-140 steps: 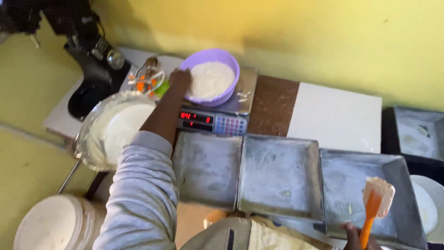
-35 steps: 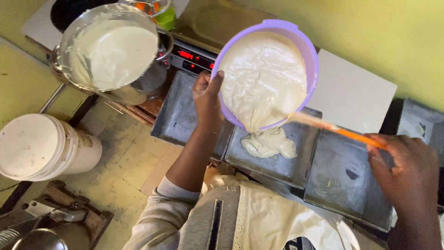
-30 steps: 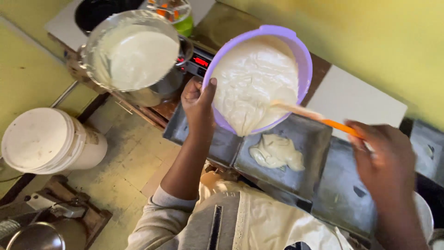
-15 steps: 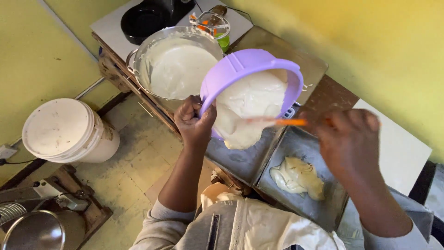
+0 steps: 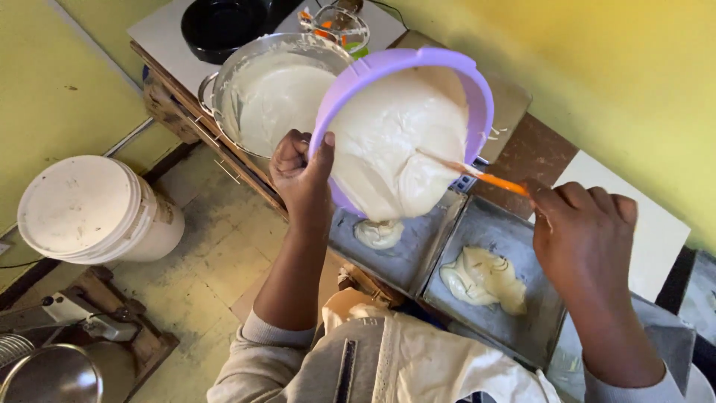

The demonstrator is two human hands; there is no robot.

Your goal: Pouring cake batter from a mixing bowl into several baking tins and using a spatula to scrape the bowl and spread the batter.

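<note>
Yellow walls back the counter. Left hand (image 5: 302,175) grips the tilted purple bowl (image 5: 406,127) by its rim, batter dropping into the baking tin (image 5: 403,250) just below. Right hand (image 5: 585,227) clasps the orange spatula (image 5: 485,177), blade inside the bowl.

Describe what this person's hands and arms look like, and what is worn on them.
Both hands are bare: no gloves, rings or watch show on the left hand or the right hand. Each arm wears a light grey sweatshirt sleeve with a ribbed cuff, pushed up so the forearms are uncovered. A pale apron covers the chest.
</note>
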